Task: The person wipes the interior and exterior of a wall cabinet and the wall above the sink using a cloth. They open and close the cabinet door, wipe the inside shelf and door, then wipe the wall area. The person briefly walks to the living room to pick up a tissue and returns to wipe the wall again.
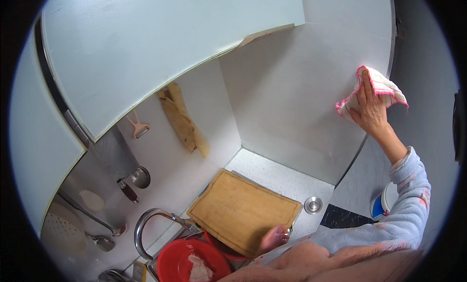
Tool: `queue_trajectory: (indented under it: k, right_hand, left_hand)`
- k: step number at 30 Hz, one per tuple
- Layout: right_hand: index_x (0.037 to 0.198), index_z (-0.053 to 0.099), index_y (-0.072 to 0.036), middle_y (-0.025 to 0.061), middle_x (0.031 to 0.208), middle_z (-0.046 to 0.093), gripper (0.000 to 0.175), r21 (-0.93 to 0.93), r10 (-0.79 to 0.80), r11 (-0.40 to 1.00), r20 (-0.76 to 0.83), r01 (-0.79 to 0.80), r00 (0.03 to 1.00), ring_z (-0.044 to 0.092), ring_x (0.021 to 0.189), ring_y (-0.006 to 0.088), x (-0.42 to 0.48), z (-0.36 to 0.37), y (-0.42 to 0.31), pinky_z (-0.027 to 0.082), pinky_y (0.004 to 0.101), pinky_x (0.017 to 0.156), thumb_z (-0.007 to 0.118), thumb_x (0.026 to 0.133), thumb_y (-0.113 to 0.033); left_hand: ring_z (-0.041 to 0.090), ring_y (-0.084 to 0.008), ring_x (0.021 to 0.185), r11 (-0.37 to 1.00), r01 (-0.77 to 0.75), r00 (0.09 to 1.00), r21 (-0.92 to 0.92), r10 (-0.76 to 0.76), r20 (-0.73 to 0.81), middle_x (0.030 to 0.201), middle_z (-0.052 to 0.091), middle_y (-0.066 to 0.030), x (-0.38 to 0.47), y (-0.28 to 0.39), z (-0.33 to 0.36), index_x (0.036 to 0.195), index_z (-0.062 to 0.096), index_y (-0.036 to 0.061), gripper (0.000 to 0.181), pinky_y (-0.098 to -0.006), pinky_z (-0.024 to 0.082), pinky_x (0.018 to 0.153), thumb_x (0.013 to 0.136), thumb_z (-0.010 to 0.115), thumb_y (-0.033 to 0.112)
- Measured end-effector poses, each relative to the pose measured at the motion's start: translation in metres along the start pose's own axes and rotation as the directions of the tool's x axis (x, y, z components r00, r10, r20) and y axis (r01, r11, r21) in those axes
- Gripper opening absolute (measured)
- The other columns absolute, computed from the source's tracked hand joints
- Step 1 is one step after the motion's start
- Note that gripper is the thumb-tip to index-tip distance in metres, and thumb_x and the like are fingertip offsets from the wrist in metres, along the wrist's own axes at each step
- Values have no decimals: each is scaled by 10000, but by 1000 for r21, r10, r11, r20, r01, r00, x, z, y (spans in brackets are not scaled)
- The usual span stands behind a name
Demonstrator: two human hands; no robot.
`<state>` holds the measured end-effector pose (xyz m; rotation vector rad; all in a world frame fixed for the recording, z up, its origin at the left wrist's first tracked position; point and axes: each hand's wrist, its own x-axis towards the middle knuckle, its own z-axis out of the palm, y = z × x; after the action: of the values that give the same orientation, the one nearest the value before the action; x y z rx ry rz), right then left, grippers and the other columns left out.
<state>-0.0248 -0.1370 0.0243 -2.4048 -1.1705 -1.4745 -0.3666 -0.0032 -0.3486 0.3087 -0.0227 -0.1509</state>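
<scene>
My right hand (370,106) is raised at the right, its fingers spread over a white cloth with pink edging (386,85) that lies against the grey side wall panel (299,99). Down near the lower edge, my left hand (276,238) is blurred beside the near right corner of a wooden cutting board (244,209); whether it touches the board cannot be told. Below the curved chrome faucet (140,223), a red basin (171,262) holds a whitish cloth (199,269).
A pale cabinet (146,44) hangs overhead. On the back wall hang a brown wrapped item (184,121), a peeler (140,129), a ladle (141,177) and a slotted utensil (64,229). A metal sink strainer (313,205) sits on the counter; a white-and-blue bucket (379,205) stands lower right.
</scene>
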Motion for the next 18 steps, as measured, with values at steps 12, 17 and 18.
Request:
queue_trajectory:
  k: [12, 17, 18]
  right_hand:
    - [1355, 360, -74, 107, 1324, 391, 840, -108, -375, 927, -188, 360, 908, 329, 1229, 280, 155, 80, -101, 220, 483, 1043, 630, 696, -519]
    - [1301, 410, -44, 132, 1306, 409, 719, 99, -372, 899, -341, 426, 863, 342, 1223, 301, 222, 106, -157, 226, 450, 1052, 625, 748, -450]
    - [1285, 425, -39, 140, 1298, 415, 685, 126, -358, 899, -339, 419, 870, 347, 1219, 306, 229, 110, -167, 236, 443, 1048, 627, 759, -429]
  left_hand:
    - [575, -193, 838, 952, -167, 974, -255, 120, -191, 959, 598, -68, 12, -1, -1, 1147, 529, 55, 346, -313, 479, 719, 921, 491, 314]
    - [582, -192, 821, 954, -191, 892, -231, 71, -446, 950, 602, -61, 7, 4, -6, 1126, 542, 63, 332, -328, 486, 720, 896, 547, 303]
    - [577, -187, 820, 966, -192, 856, -175, 77, -511, 951, 599, -58, 5, 5, -4, 1130, 539, 63, 331, -323, 482, 721, 898, 545, 299]
